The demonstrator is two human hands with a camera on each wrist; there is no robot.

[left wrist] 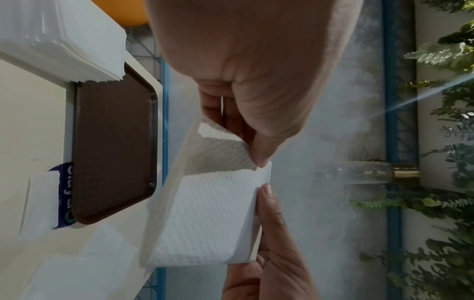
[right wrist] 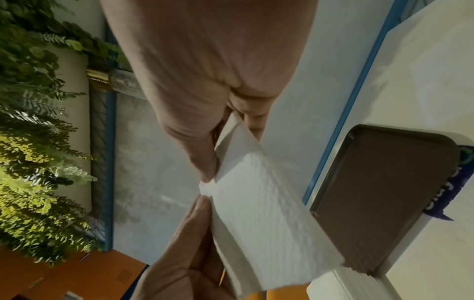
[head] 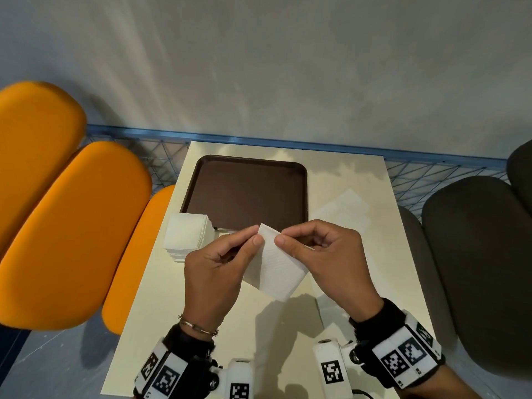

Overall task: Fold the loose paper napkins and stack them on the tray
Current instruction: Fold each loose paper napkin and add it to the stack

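A white embossed paper napkin (head: 273, 266) hangs in the air over the table's middle, doubled over in layers. My left hand (head: 256, 234) pinches its top corner from the left with thumb and forefinger. My right hand (head: 280, 237) pinches the same corner from the right. The left wrist view shows my left hand (left wrist: 252, 154) on one layer of the napkin (left wrist: 210, 213). In the right wrist view my right hand (right wrist: 218, 162) grips the napkin (right wrist: 256, 213) edge. The brown tray (head: 247, 191) lies bare just beyond my hands.
A thick stack of white napkins (head: 187, 234) sits at the tray's near left corner. A loose flat napkin (head: 342, 210) lies right of the tray. A blue printed wrapper (left wrist: 64, 194) pokes out by the tray. Orange seats (head: 72, 226) flank the cream table (head: 178, 326) left, grey seats (head: 475, 269) right.
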